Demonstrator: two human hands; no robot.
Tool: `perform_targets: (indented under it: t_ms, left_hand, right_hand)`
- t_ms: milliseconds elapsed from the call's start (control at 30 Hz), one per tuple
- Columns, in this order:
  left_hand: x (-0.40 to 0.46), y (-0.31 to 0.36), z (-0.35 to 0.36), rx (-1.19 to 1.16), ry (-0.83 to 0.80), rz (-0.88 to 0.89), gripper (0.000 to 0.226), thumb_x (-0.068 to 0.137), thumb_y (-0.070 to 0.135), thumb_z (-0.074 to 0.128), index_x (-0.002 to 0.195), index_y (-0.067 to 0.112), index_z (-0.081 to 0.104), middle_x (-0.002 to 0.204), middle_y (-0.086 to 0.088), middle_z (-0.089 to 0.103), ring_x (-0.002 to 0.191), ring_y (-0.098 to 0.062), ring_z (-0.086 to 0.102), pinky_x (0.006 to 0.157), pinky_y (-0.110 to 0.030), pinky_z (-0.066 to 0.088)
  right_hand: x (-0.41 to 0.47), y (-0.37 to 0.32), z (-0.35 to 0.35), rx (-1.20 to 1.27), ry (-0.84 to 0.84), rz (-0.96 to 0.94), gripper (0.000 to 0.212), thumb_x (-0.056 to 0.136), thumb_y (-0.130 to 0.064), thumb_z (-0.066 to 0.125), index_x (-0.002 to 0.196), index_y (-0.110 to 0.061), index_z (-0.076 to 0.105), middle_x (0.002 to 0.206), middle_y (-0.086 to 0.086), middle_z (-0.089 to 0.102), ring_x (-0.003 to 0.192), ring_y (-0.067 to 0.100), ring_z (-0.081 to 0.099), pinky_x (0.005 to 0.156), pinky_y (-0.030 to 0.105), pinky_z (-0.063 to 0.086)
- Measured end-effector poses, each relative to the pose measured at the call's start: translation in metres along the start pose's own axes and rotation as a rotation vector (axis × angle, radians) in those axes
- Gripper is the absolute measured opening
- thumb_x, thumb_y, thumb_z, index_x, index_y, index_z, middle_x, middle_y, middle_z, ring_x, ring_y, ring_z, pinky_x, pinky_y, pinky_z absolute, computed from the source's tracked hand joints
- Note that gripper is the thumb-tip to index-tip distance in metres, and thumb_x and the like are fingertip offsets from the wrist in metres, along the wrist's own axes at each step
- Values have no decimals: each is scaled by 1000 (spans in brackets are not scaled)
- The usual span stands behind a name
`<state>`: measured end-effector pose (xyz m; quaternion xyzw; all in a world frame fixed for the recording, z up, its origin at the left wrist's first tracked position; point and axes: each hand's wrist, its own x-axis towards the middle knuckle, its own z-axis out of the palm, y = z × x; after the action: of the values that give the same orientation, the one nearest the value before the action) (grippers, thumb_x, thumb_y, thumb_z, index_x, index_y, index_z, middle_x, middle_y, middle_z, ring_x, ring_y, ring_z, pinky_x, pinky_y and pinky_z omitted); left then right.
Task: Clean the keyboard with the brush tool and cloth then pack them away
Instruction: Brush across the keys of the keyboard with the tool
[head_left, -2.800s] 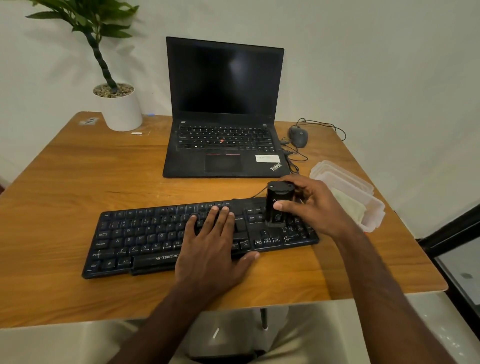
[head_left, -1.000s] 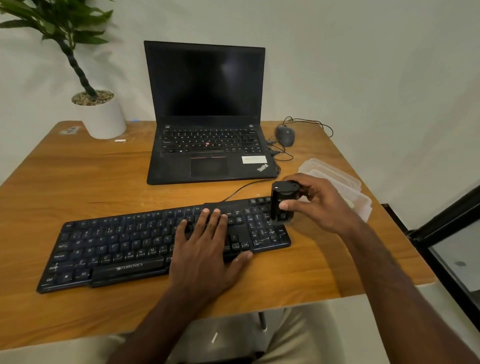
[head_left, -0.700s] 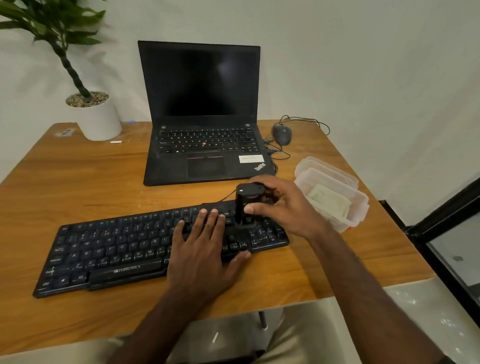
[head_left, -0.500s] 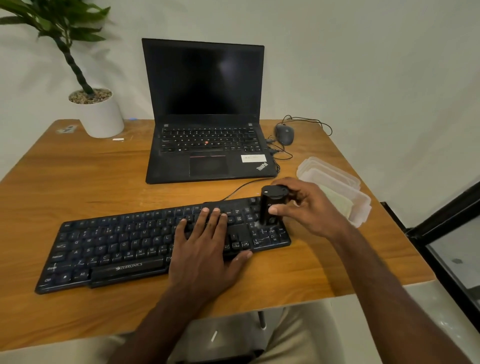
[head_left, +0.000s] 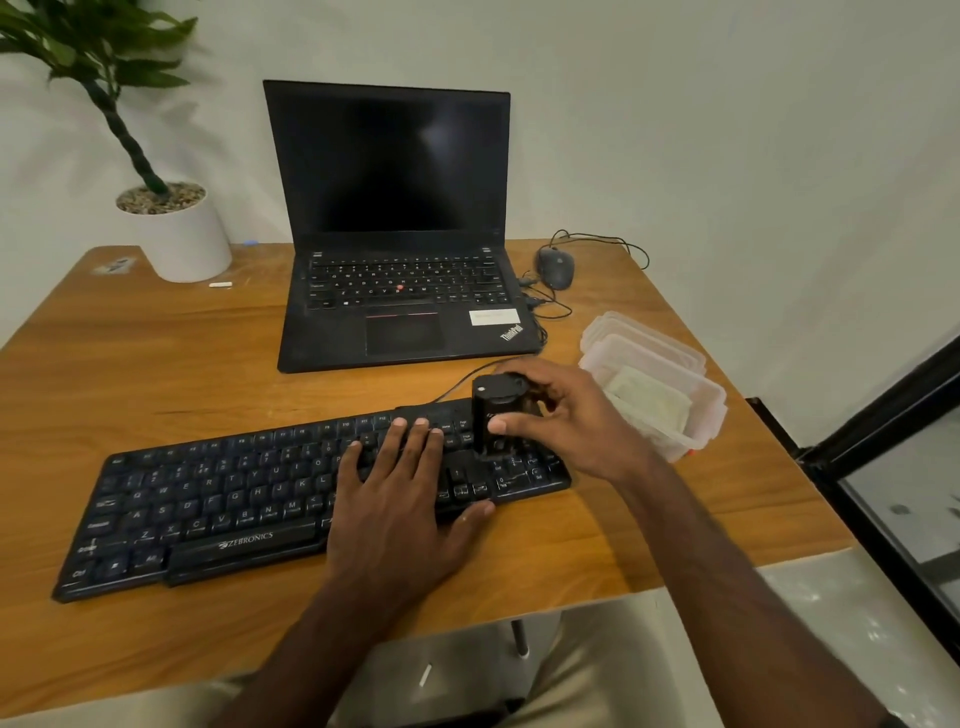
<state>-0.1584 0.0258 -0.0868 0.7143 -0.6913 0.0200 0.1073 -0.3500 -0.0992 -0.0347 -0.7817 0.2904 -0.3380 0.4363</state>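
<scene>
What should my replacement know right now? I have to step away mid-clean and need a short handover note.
Left hand: flat on the black Zebronics keyboard, steadying it.
Right hand: grips the black cylindrical brush tool upright on the keyboard's right-hand keys.
Folded pale cloth: lies in the clear plastic container on the wooden table, right of the keyboard.
Done: brushing under way at the right end.
Left: any remaining brushing, wipe with the cloth, pack both away.
</scene>
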Motion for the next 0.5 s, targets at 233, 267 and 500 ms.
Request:
perform_targets:
  t_ms: [233,267,500]
  left_hand:
    - [0,-1,1,-1,-14,0,97,87,85,19,147,14,46,155,-7,41,147,-25,30,115,-60,24]
    - [0,-1,1,2,-19,-2,97,87,85,18,148,14,44,156,-6,40,148,-24,28,116,-60,22]
    - [-1,-2,1,-4,-18,1,96,87,85,21,147,13,46,155,-7,42,147,-25,31,115,-61,24]
  right_hand:
    - [-16,9,-46,-107,51,7,37,85,-20,82,119,-11,70,107,1,74,99,27,69,85,49,57]
    - [-18,8,-51,-110,67,0,37,85,-20,82,118,-11,70,107,0,74,100,24,69,86,47,57]
    - [-12,11,-35,-32,73,-18,36,85,-13,81,118,-10,70,107,4,73,100,32,67,86,54,55]
